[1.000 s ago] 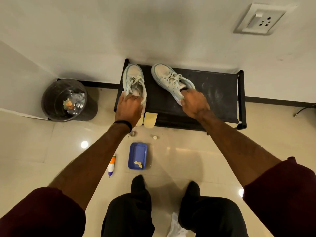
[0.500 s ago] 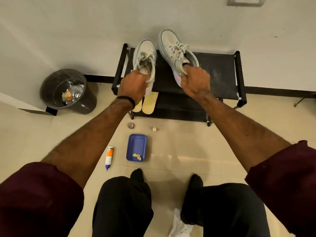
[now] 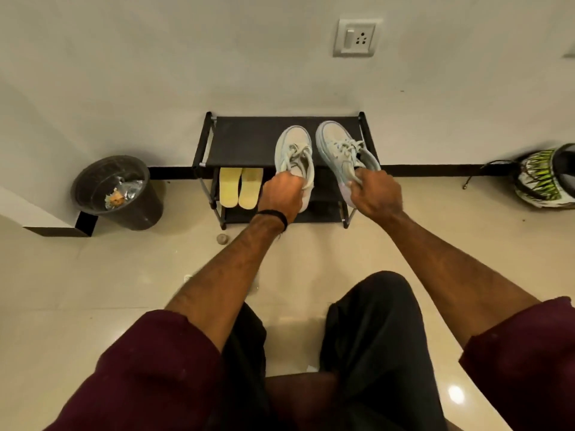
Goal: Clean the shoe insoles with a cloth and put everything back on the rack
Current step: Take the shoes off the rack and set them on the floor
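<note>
Two pale sneakers are lifted in front of the black shoe rack, over its right half. My left hand grips the heel of the left sneaker. The heel of the right sneaker is held by my right hand. Both toes point toward the wall. Two yellow insoles lie side by side on the rack's lower shelf at the left. No cloth is visible.
A black waste bin with rubbish stands left of the rack. A green-patterned helmet lies at the far right by the wall. A small round cap sits on the tiled floor. My dark-trousered legs fill the bottom.
Both sneakers left the rack's left top and now hang over its right half, still held by the heels. The view shifted, so the blue tray and tube are out of sight.
</note>
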